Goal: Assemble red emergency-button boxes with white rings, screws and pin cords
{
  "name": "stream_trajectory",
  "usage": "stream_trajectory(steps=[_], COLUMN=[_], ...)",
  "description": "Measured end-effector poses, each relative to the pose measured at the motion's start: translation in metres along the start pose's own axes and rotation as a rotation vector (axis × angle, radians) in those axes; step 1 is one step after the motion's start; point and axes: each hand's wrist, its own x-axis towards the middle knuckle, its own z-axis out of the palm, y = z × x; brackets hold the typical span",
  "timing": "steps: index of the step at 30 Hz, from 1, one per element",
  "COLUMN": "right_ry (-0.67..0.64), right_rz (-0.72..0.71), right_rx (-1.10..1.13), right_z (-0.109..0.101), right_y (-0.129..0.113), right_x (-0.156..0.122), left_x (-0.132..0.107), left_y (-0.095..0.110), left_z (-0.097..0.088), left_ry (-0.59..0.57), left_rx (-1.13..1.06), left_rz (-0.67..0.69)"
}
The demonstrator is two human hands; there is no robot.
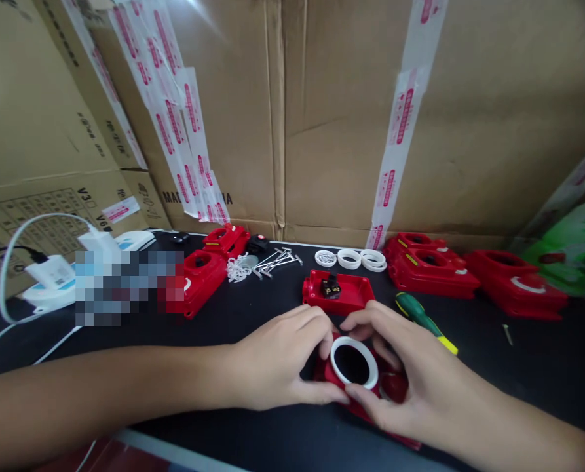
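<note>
Both of my hands close around a red plastic housing [395, 387] lying on the black table near its front edge. A white ring [354, 362] sits on the housing's round opening. My left hand [277, 360] grips the housing's left side, thumb under the ring. My right hand [405, 373] holds the right side, fingers curled over the ring's far edge and thumb at its near edge. Most of the housing is hidden by my fingers.
A red tray-shaped half shell [339, 292] with a dark part inside lies just behind. A green-and-yellow screwdriver [422, 318] lies to the right. Spare white rings [356, 259], screws [277, 261], more red housings [432, 269] and a charger with white cable [51, 272] line the cardboard boxes.
</note>
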Motion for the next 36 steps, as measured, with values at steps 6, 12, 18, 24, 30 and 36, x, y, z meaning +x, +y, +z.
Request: stream_trajectory(steps=[6,12,18,24,30,36], right_ry=[-0.204,-0.229,-0.213,-0.152,-0.085,-0.057], right_rz=[-0.038,-0.043,-0.047,-0.065,-0.084,-0.036], right_rx=[0.036,0.022,0.038,-0.006,-0.035,-0.081], right_z=[-0.026,-0.028,-0.019,-0.009,-0.003,-0.002], right_y=[-0.005,-0.002,-0.002,-0.007,-0.014,-0.020], right_x=[0.001,0.006,0.004,0.001,-0.002,-0.003], left_x=[-0.003,0.001,0.001,0.001,0.002,0.002], left_y=[-0.010,-0.015,-0.014,-0.020,-0.020,-0.020], left_z=[-0.005,-0.016,-0.014,-0.010,-0.008,-0.006], left_ry=[-0.060,-0.111,-0.117,-0.068,-0.066,-0.063], left_rx=[-0.100,-0.196,-0.217,-0.232,-0.252,-0.226], left_rz=[0.077,0.021,-0.029,0.009,-0.008,0.016])
